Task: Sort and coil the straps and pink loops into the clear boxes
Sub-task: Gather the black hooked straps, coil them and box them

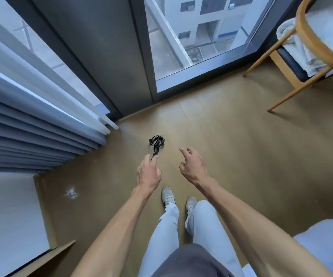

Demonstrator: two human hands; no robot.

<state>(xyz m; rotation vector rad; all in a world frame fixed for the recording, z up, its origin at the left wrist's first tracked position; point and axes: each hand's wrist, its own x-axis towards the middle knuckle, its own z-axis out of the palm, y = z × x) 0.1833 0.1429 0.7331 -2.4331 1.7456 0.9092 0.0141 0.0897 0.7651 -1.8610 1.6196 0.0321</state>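
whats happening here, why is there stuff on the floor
A person stands over a tangled black strap lying on the wooden floor near the window and curtain. Both arms reach forward and down toward it. The left hand is nearest, close to the strap's trailing end, though contact cannot be told; the right hand hangs loosely curled and holds nothing. No clear boxes or pink loops are in view. A wooden chair stands to the right.

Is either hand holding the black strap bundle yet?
No, the black strap bundle lies on the floor beyond the empty left hand and right hand.
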